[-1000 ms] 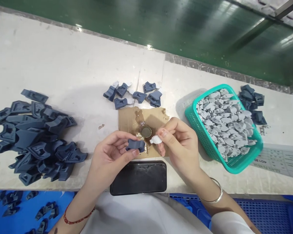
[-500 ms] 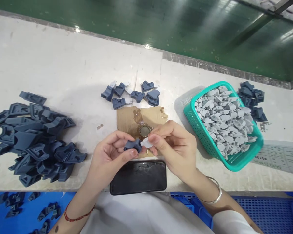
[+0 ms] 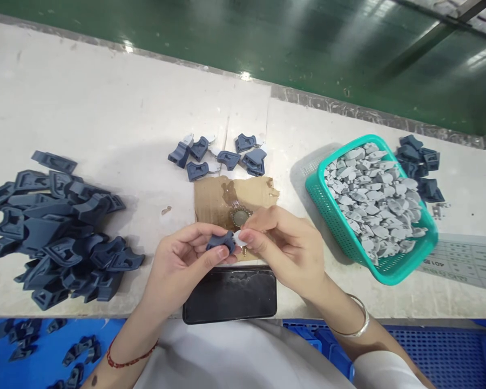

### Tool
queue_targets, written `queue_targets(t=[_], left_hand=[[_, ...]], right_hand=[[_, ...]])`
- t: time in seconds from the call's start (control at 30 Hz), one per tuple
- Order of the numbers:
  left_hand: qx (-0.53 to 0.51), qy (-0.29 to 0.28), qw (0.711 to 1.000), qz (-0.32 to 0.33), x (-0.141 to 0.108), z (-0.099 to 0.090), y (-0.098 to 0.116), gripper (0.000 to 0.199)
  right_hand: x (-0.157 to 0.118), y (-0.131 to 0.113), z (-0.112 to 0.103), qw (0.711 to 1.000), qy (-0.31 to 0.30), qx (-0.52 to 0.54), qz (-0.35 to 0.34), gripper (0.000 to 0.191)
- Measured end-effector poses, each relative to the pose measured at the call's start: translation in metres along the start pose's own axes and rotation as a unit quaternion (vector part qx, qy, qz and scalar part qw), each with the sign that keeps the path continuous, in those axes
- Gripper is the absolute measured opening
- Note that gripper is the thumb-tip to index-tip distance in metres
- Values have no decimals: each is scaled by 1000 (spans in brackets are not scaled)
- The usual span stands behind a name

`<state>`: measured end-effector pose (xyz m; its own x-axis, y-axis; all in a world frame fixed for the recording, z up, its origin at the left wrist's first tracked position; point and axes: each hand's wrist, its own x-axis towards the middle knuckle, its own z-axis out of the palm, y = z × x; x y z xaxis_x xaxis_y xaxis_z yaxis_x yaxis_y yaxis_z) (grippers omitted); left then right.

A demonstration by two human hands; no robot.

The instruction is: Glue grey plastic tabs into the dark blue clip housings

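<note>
Clock face centred on the held pair, 12 toward the green panel (image 3: 227, 48): the left hand (image 3: 180, 265) grips a blue-grey part (image 3: 218, 244) between thumb and fingers, at the centre, over the near edge of a sheet of brown cardboard (image 3: 210, 197); the right hand (image 3: 289, 251) pinches a pale grey piece (image 3: 239, 239) between thumb and forefinger, its tip pointing to 9 and meeting the part's 3 o'clock end. Whether that tip sits inside the part cannot be told at this size. Step in hand, as judged: fitting the pale grey piece into the part. Support for this: at 12, a small group of joined parts (image 3: 227, 159) lies with pale ends projecting. Next move appears to call for a steady left grip, tip lined up with its opening, then a straight push from 3 toward 9; a skewed tip would likely bind. A small round cap (image 3: 240, 218) sits at 1 beside a wet-looking stain. Stock: loose blue-grey parts (image 3: 44, 216) heaped at 9, pale pieces (image 3: 368, 194) in a green basket (image 3: 331, 219) between 2 and 3. Phone (image 3: 230, 297) at 6, screen dark
</note>
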<state>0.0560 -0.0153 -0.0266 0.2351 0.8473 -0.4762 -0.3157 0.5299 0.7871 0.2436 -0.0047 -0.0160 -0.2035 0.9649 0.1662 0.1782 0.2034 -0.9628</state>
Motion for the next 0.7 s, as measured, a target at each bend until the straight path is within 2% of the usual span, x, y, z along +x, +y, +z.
queue_targets(t=[0.17,0.37,0.53,0.63,0.7], left_hand=[[2,1,1000,12,-1,0,2,8],[-21,-21,1000,-5,-2,5,7,9],[-13,-21,1000,9,-5,5,4,6],[-47,-22,998,-19,-7,9,4,6],[-87,-35,994,-55,-8,15,7,10]], right_hand=[[0,1,-1,1000,-24,-3,-8,16],[0,-3,1,999,-9,25,-22,18],[0,-6,2,1000,-6,13,-8,22],[-1,-4,1,999,0,41,9,19],[0,-3,-1,998,18,56,-5,13]])
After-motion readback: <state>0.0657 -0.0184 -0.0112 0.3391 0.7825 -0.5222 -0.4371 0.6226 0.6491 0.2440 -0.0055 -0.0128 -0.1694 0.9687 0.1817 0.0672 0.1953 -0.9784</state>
